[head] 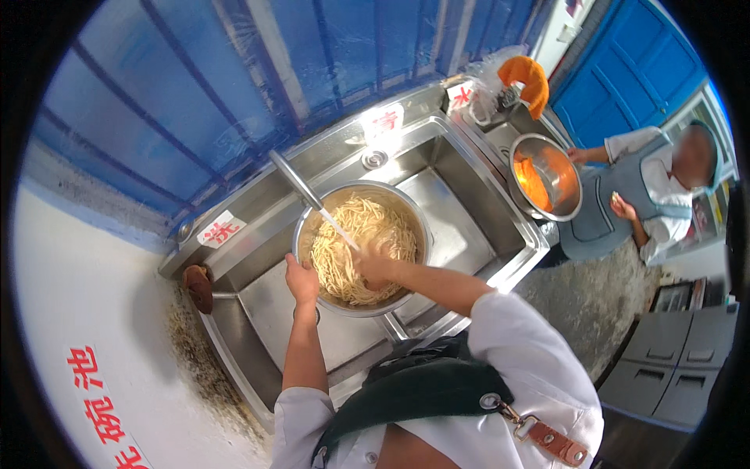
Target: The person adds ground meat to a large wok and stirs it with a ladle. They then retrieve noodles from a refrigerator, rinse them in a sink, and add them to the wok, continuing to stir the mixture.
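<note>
A round stainless-steel bowl [409,212] sits over the divider of a double sink [351,337]. Pale yellow strips of food [334,258], perhaps noodles or cut vegetable, lie in it in cloudy water. From the steel faucet [297,180] a stream of water [340,227] runs into the bowl. My left hand [303,280] grips the near left rim, thumb upward. Down among the strips is my right hand [378,267]; its fingers are blurred and partly hidden, so what they hold is unclear.
At right, a co-worker [615,193] holds a steel bowl [574,205] containing something orange [530,182]. An orange cloth [530,82] and clear plastic bag [483,91] are at the far sink end. A brown object [198,288] rests on the left sink corner. Steel cabinets [668,357] stand lower right.
</note>
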`<control>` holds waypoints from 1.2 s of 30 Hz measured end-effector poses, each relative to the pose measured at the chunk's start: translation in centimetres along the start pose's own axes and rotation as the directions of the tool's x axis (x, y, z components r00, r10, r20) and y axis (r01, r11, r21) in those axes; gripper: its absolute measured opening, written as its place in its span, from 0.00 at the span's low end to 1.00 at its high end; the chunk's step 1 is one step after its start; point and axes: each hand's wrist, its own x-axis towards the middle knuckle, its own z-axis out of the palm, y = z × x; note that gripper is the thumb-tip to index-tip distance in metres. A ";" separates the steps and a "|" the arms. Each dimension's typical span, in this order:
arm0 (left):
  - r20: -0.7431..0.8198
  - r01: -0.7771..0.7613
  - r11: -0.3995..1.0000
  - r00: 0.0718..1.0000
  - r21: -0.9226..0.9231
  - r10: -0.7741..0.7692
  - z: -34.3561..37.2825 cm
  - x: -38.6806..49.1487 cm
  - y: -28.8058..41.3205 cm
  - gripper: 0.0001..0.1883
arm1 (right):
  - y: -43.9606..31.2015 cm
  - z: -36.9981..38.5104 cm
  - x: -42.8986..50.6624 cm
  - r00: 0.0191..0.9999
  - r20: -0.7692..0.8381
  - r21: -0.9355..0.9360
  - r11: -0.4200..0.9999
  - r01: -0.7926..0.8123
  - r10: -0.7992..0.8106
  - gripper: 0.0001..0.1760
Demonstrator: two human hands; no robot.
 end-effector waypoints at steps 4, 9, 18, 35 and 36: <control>0.059 0.045 0.999 0.997 -0.017 -0.044 0.0 0.2 0.3 0.17 | 0.5 -1.8 -0.8 0.980 0.159 -0.025 0.991 0.128 -0.123 0.34; 0.054 0.033 0.999 0.998 -0.004 -0.033 -0.4 0.2 0.8 0.18 | -0.5 2.1 1.6 0.994 -0.051 0.132 0.988 -0.086 0.093 0.28; 0.036 0.012 0.999 0.999 0.032 -0.013 -0.3 0.2 1.0 0.18 | -0.6 3.7 0.9 0.969 -0.132 0.329 0.931 -0.156 0.209 0.24; 0.061 0.022 0.999 0.998 0.039 -0.024 -0.1 0.5 1.8 0.18 | -0.8 5.6 1.8 0.883 -0.230 0.413 0.862 -0.292 0.410 0.22; 0.063 0.029 0.999 0.998 0.039 -0.032 -0.2 0.5 1.9 0.18 | -0.7 5.6 2.3 0.869 -0.138 0.497 0.792 -0.355 0.475 0.23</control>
